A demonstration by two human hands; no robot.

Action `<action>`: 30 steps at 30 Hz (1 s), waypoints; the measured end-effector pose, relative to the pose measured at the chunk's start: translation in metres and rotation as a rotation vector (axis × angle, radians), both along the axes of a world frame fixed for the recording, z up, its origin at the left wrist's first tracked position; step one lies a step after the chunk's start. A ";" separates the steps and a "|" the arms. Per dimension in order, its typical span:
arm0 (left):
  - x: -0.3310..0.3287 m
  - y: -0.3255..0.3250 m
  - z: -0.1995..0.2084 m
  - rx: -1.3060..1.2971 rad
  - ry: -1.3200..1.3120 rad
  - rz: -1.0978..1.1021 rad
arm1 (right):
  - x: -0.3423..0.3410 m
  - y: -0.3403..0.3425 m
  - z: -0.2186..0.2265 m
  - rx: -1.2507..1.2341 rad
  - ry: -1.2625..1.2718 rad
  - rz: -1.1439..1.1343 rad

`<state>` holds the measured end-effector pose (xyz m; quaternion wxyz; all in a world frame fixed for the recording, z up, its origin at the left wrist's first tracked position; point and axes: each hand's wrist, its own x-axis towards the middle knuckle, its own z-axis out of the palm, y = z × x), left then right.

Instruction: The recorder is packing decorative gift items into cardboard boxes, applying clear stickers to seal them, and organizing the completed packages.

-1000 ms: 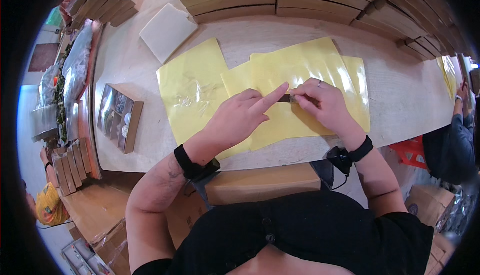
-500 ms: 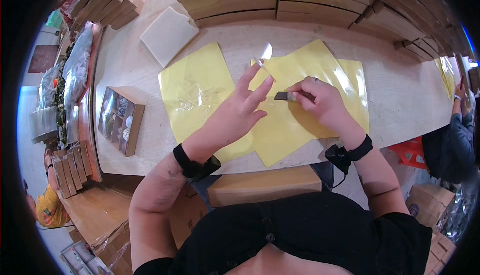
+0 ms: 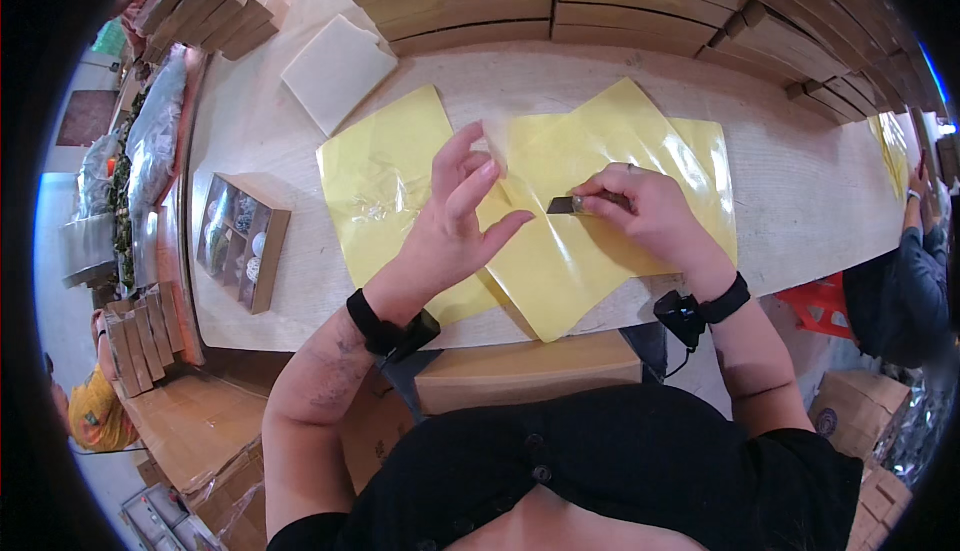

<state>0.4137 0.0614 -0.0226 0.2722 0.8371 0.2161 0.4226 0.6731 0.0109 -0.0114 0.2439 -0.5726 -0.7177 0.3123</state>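
Note:
My right hand (image 3: 645, 211) pinches a short dark cutter blade (image 3: 562, 206) whose tip points left over the yellow sheets. Beneath it lie overlapping glossy yellow sheets (image 3: 610, 251), one angled across the others. My left hand (image 3: 450, 216) hovers over the gap between these and another yellow sheet (image 3: 385, 151) on the left, its thumb and fingers apart. Something thin and see-through shows faintly by its index fingertip, too blurred to make out. Clear, wrinkled film pieces (image 3: 395, 194) lie on the left sheet.
A partitioned box of ornaments (image 3: 240, 241) sits at the table's left. Behind the sheets lies a cream pad (image 3: 338, 73). Stacked brown cartons (image 3: 470, 1) line the back edge. Other people are at far left (image 3: 103, 416) and far right (image 3: 918, 271), beside a red stool (image 3: 815, 306).
My left hand has drawn back leftward, away from the blade. The clear round piece seen by its fingertip is now only a faint blur. The top yellow sheet has shifted slightly.

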 end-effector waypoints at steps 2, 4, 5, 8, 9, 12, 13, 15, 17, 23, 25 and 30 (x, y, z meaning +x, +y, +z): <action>0.003 0.003 0.005 0.009 0.111 0.024 | 0.001 0.002 0.001 -0.011 -0.049 0.025; 0.008 0.005 -0.002 0.057 0.217 -0.036 | -0.005 0.006 0.001 -0.033 0.026 -0.079; 0.009 0.005 -0.002 0.107 0.282 -0.050 | -0.008 0.007 -0.001 -0.031 0.027 -0.076; 0.015 0.002 0.002 0.060 0.321 -0.027 | -0.019 0.005 -0.008 0.015 0.019 -0.159; 0.017 0.002 0.002 0.060 0.320 -0.030 | -0.023 0.004 -0.010 0.060 0.055 -0.165; 0.021 0.007 0.003 0.062 0.341 0.005 | -0.031 0.002 -0.009 0.081 0.067 -0.164; 0.022 0.009 0.006 0.046 0.346 -0.019 | -0.033 0.002 -0.007 0.056 0.043 -0.157; 0.022 0.014 0.005 0.031 0.351 -0.042 | -0.033 0.001 -0.005 0.060 0.050 -0.165; 0.022 0.020 -0.003 0.011 0.270 -0.163 | -0.033 0.001 -0.006 0.064 0.055 -0.170; -0.006 0.020 0.010 -0.185 0.195 -0.105 | -0.030 0.000 -0.010 0.119 0.045 -0.141; -0.009 0.025 0.017 -0.150 0.105 -0.082 | -0.029 0.000 -0.010 0.117 0.024 -0.130; 0.000 0.023 0.010 -0.111 0.169 -0.136 | -0.031 -0.002 -0.012 0.163 0.024 -0.109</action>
